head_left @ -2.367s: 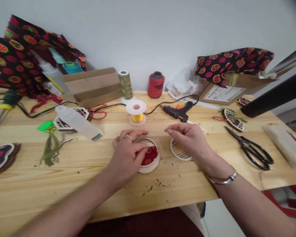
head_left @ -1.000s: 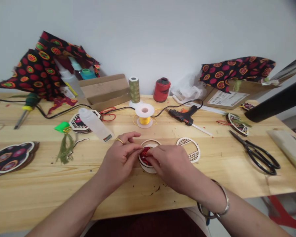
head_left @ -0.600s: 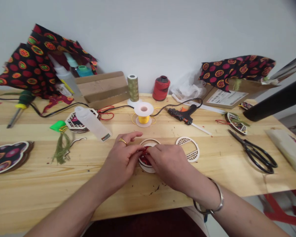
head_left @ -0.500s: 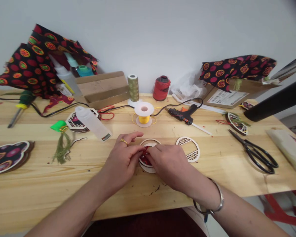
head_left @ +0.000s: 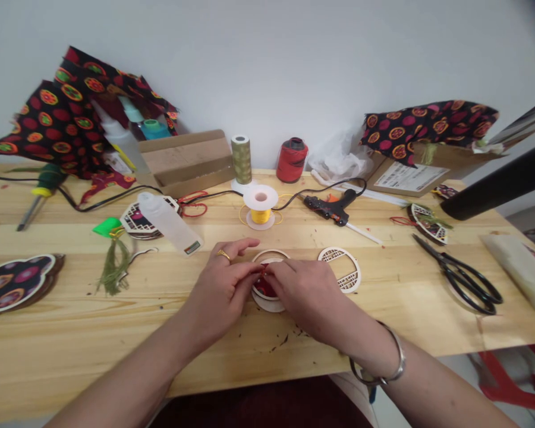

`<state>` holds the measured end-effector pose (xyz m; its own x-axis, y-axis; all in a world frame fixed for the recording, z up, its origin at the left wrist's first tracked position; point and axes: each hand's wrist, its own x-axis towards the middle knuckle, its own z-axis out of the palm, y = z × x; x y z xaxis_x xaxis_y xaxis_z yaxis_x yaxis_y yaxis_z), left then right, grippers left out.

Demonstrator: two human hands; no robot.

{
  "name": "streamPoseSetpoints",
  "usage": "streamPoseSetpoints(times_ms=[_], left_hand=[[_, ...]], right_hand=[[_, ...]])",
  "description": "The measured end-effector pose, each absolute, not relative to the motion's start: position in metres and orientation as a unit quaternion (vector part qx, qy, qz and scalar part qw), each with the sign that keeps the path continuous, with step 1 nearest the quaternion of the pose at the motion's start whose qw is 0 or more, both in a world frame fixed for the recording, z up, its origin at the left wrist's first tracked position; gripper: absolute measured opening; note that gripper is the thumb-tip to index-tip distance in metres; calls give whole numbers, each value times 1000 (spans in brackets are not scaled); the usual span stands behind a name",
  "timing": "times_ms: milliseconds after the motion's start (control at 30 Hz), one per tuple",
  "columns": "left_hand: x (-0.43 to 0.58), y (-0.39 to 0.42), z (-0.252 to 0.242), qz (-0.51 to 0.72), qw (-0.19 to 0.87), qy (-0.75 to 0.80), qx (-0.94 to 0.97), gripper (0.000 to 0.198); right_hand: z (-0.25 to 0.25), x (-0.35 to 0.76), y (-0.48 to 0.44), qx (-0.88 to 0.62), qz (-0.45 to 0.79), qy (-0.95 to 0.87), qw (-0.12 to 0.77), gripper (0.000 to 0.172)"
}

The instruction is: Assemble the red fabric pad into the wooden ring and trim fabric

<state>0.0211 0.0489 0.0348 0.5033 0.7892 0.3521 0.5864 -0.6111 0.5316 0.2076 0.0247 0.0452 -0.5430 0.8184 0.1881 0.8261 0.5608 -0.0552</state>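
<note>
The front edge of the wooden table [head_left: 71, 333] runs below our hands, with room to move there. The round white ring [head_left: 267, 305] sits near the middle, with red cloth [head_left: 266, 290] inside. Our left hand [head_left: 218, 291] and right hand [head_left: 305, 300] pinch the cloth with bent fingers.

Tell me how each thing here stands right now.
Left hand, fingertips on the red fabric
Right hand, fingertips on the fabric
Round frame, flat, fabric inside
Lattice ring, lying flat
Glue gun, on its side
Scissors, blades closed
Yellow spool, upright
Squeeze bottle, on its side
</note>
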Motion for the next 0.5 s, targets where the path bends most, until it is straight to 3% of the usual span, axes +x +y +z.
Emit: streamPoseSetpoints(times_ms=[500], left_hand=[[22,49,38,276,171,408,853,29]], right_hand=[[45,208,26,-471,-23,-870,148,8]])
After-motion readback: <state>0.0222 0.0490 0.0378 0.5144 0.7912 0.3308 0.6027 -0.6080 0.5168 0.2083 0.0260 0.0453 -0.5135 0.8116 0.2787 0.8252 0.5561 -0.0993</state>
